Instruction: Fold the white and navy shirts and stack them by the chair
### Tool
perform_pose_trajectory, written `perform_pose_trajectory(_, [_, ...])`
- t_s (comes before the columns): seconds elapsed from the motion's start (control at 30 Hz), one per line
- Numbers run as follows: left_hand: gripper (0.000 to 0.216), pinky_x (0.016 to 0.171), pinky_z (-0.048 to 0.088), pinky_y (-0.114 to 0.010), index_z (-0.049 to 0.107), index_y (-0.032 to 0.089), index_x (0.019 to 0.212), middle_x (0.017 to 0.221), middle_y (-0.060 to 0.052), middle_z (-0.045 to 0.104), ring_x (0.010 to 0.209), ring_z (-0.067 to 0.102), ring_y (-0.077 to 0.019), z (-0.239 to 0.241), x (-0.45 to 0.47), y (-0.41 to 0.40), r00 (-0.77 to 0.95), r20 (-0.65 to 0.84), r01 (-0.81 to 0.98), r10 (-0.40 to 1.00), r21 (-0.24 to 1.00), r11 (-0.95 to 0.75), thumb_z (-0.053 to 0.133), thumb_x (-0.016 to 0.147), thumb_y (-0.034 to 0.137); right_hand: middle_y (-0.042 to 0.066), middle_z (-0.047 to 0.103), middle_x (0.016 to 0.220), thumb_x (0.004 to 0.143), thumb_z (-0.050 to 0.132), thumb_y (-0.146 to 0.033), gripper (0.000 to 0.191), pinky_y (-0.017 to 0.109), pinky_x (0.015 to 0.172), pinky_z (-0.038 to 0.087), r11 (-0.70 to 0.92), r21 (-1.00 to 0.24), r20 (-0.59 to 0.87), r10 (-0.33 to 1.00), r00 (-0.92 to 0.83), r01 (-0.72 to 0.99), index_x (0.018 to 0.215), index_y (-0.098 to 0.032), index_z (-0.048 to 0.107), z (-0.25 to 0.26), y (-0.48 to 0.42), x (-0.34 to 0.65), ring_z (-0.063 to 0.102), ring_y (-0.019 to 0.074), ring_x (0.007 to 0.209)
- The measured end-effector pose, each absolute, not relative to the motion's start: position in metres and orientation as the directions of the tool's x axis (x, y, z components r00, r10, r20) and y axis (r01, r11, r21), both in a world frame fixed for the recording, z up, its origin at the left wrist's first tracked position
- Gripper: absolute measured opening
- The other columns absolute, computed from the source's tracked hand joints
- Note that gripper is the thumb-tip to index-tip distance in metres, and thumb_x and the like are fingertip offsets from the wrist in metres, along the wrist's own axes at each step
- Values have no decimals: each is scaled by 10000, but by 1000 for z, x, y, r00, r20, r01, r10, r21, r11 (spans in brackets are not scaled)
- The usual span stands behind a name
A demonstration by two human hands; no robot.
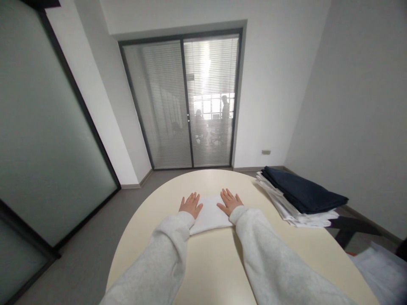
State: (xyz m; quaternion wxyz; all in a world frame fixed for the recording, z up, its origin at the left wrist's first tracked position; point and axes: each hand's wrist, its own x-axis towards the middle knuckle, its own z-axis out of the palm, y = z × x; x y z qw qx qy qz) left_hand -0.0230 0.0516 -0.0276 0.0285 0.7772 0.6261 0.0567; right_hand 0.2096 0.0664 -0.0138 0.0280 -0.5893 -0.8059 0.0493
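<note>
A white folded cloth (210, 216) lies flat on the round cream table (210, 267), directly in front of me. My left hand (191, 205) rests palm down at its left edge, fingers spread. On the opposite edge lies my right hand (229, 201), also flat with the fingers apart. Neither hand grips anything. Parts of the cloth's two sides are hidden under my hands and grey sleeves. Whether it is a garment or a plain piece of fabric, I cannot tell.
At the table's right edge sits a stack of folded white cloths (295, 218) topped by a dark navy folded cloth (305, 190). More white fabric (381, 271) lies low at the right. Glass doors with blinds (184, 106) stand beyond the table; a frosted glass panel (47, 127) is at left.
</note>
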Motion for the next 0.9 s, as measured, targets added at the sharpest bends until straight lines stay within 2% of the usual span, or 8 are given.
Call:
perform_pose_trajectory(0.23, [616,1058,48,-534,175,202,1400,1477,-46,84,1352,7,-210,-4,-18,47,179,151,973,972,121,-198,140,882,532,31,-48,1479,797,100,-674,805,530,1039,-2,254,-115,-20,966,-257,960,1417,-161,60,-17,66,210,-112,185,1337])
perform_pose_trajectory(0.3, [629,1065,57,-518,149,199,1406,1479,-46,71,1352,-1,-211,5,-12,42,257,184,953,949,113,-280,138,880,544,35,-47,1480,798,100,-672,805,530,1037,-7,241,-115,-27,969,-246,964,1417,-161,56,-17,66,210,-123,187,1334])
perform_pose_trajectory(0.4, [656,1071,55,-507,141,213,1409,1478,-42,91,1352,19,-213,5,-1,33,425,152,893,892,91,-441,154,866,580,42,-41,1481,801,107,-665,800,521,1038,-4,211,-113,-32,976,-216,971,1418,-159,55,-16,66,211,-124,190,1333])
perform_pose_trajectory(0.53, [651,1073,59,-504,174,233,1402,1470,-37,141,1350,67,-206,-8,7,26,495,79,860,866,99,-500,158,860,593,68,-36,1481,760,163,-716,886,476,1048,68,115,-154,-27,992,-121,981,1419,-136,45,-16,66,213,-81,221,1340])
perform_pose_trajectory(0.67, [639,1077,55,-488,174,254,1401,1470,-24,144,1350,72,-197,-11,5,26,494,80,859,866,110,-500,169,860,595,223,147,1437,719,328,-714,1019,405,1061,98,-135,-173,-16,991,135,976,1384,30,121,-17,70,220,93,305,1329])
perform_pose_trajectory(0.73, [633,1079,50,-482,178,261,1399,1469,-22,149,1349,80,-194,-11,4,27,491,81,860,867,115,-498,177,861,593,245,315,1366,723,420,-645,937,381,1052,155,-120,-217,-19,993,119,969,1337,46,262,-17,74,226,224,311,1295])
perform_pose_trajectory(0.83, [633,1081,47,-477,194,257,1396,1467,-24,159,1348,90,-190,-13,5,27,484,103,862,869,115,-494,176,861,595,184,535,1192,700,554,-497,712,350,946,345,-49,-442,-2,999,54,896,1245,-55,428,-16,82,236,469,281,1131])
perform_pose_trajectory(0.9, [642,1079,51,-483,200,246,1395,1465,-29,163,1347,99,-190,-13,5,27,484,113,861,868,116,-495,168,860,600,138,604,1092,696,583,-426,646,342,841,432,-60,-608,-12,998,66,791,1237,-108,430,-15,86,243,571,248,983])
